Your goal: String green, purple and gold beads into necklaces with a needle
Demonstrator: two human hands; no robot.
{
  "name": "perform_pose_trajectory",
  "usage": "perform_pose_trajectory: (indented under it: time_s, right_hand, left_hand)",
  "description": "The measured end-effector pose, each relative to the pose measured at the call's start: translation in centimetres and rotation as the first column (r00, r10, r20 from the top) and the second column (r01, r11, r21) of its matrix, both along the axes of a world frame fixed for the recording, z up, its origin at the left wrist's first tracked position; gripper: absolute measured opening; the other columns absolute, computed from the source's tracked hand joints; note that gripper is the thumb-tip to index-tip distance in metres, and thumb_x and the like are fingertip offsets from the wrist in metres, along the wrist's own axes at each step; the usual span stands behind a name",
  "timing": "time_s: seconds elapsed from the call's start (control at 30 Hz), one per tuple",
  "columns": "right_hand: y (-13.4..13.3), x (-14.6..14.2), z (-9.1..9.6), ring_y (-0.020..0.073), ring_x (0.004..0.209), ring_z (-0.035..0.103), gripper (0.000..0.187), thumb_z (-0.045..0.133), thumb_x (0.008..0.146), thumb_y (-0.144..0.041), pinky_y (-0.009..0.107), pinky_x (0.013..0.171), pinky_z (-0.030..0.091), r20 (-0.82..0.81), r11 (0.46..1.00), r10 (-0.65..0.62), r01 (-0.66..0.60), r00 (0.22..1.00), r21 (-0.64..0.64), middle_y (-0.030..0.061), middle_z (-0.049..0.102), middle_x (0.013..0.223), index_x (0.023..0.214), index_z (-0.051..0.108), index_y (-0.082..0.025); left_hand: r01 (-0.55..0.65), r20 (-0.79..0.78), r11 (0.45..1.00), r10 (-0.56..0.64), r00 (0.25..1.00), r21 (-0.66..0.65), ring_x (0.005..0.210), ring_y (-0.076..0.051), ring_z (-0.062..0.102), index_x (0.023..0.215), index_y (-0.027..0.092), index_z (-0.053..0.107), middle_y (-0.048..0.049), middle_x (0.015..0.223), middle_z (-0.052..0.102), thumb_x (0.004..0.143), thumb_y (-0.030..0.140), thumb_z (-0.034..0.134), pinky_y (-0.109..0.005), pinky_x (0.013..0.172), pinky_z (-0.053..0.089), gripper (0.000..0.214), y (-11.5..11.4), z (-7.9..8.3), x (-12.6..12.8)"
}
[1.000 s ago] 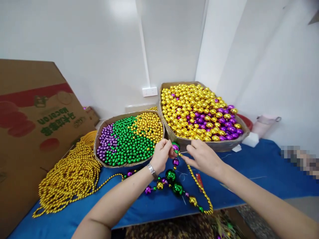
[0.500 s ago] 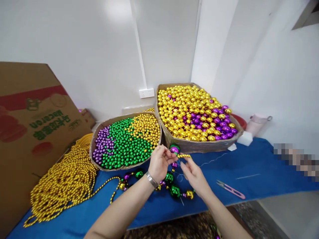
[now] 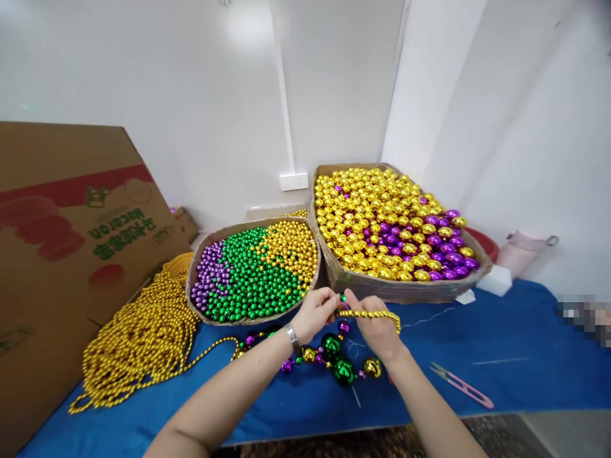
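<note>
The right hand has risen to the left hand, pulling the gold strand level.

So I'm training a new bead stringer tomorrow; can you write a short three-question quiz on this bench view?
1. True or false: both hands pinch the gold bead strand.
2. Which colour fills the middle of the small-bead tray? A) purple B) green C) gold
3. What lies on the blue cloth to the right of the right hand?

Key:
1. True: the left hand and the right hand meet on it, in front of the large-bead tray.
2. B; purple is at its left, gold at its right.
3. The pink thread snips.
</note>
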State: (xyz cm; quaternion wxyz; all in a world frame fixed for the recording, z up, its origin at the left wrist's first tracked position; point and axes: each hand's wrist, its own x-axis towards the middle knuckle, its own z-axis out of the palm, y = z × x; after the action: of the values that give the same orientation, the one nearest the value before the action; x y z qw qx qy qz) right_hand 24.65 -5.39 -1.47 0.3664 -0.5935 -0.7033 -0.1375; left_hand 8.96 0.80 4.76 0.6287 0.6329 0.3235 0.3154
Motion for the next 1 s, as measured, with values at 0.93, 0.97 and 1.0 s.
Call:
perform_pose_trajectory:
  time_s: [0.93, 0.97, 1.0]
  right_hand:
    - [-3.5, -5.2, 1.2, 0.0141, 0.059, 0.061, 0.022, 0.048, 0.089, -0.035, 0.023, 0.057, 0.047, -0.551, 0.952, 0.009, -0.175, 0.834, -0.25, 0.0005, 0.066, 0.071, 0.09, 0.066, -0.022]
    - [-3.4, -5.6, 0.9, 0.0145, 0.06, 0.06, 0.022, 0.05, 0.088, -0.036, 0.024, 0.058, 0.046, -0.545, 0.958, -0.001, -0.155, 0.839, -0.24, 0.0012, 0.065, 0.072, 0.091, 0.066, -0.022]
    - [-3.3, -6.0, 0.7, 0.015, 0.06, 0.059, 0.022, 0.051, 0.087, -0.036, 0.025, 0.058, 0.046, -0.539, 0.965, -0.014, -0.13, 0.842, -0.228, 0.002, 0.064, 0.072, 0.093, 0.066, -0.021]
  left_hand:
    - [-0.13, 0.123, 0.991, 0.124, 0.985, 0.043, 0.063, -0.011, 0.052, 0.07, 0.013, 0.065, -0.0024, 0.068, 0.064, 0.076, 0.04, 0.065, -0.022, 0.062, 0.04, 0.028, -1.3, -1.6, -2.7]
    - [-0.141, 0.118, 0.989, 0.135, 0.984, 0.043, 0.063, -0.011, 0.052, 0.071, 0.013, 0.065, -0.0024, 0.069, 0.064, 0.076, 0.039, 0.065, -0.022, 0.062, 0.04, 0.027, -1.4, -1.5, -2.8]
    - [-0.149, 0.114, 0.988, 0.144, 0.983, 0.042, 0.063, -0.011, 0.052, 0.071, 0.013, 0.065, -0.0023, 0.069, 0.064, 0.076, 0.039, 0.065, -0.021, 0.062, 0.04, 0.027, -1.5, -1.5, -2.8]
